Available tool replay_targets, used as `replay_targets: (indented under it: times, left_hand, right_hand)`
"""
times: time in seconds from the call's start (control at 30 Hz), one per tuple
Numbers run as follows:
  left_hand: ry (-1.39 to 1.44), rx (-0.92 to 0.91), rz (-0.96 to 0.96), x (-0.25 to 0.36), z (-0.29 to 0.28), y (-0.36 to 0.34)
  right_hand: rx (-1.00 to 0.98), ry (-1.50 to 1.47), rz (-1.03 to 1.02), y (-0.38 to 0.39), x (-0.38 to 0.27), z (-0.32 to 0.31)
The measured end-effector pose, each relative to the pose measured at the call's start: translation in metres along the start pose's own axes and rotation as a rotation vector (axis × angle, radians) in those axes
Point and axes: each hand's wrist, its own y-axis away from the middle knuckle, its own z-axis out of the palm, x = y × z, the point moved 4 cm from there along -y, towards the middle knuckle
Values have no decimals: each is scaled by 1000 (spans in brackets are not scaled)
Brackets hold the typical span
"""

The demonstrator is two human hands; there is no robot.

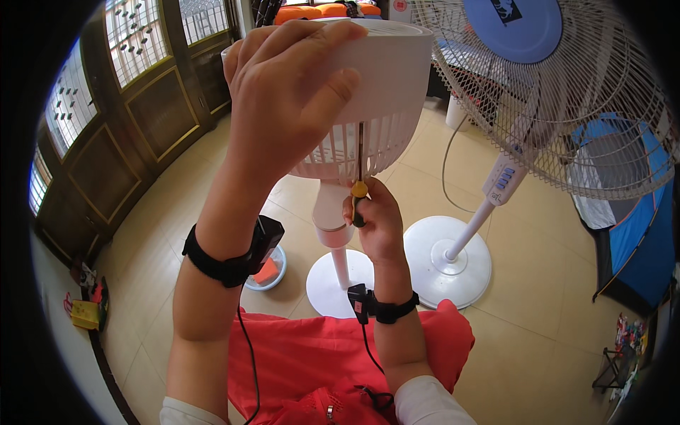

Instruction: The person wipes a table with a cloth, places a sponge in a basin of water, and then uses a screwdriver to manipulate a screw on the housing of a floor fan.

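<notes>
A white stand fan's round head (397, 88) with a slatted lower rim fills the upper middle of the head view. My left hand (287, 85) grips it from the left, fingers over the top edge and thumb against its side. Below the head, my right hand (382, 227) is closed round a screwdriver (360, 190) with a yellow and black handle. The screwdriver's thin shaft points upward along the slats; where its tip ends I cannot tell. The fan's pale neck (333, 225) runs down to a round white base (324, 287).
At right stands a second fan with a wide wire grille (567, 127) and a round base (471, 273). A blue tent (641, 248) is beyond it. Behind my left forearm sits a light-blue basin (282, 273) with an orange-red thing inside. Red cloth (297, 347) covers my lap.
</notes>
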Motion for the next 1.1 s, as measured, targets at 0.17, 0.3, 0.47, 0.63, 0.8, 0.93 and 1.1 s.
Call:
replay_targets:
  times: [0.17, 0.3, 0.47, 0.63, 0.8, 0.93, 1.1]
  left_hand:
    - [14, 97, 52, -3, 0, 0]
    - [15, 87, 48, -1, -3, 1]
    - [-11, 0, 15, 1, -1, 1]
    - [-30, -9, 16, -1, -1, 1]
    - [-12, -11, 21, 0, -1, -1]
    - [-21, -21, 16, -4, -2, 1]
    - [-12, -20, 19, -2, -3, 0]
  right_hand:
    - [-84, -84, 163, 0, -3, 5]
    - [-124, -129, 208, 0, 4, -3]
    - [-172, -226, 211, 3, 8, -8]
    - [-77, -134, 50, 4, 3, 2]
    - [-68, -40, -8, 2, 4, -1]
    - [-20, -131, 13, 2, 1, 19]
    - [-176, -258, 96, 2, 13, 0]
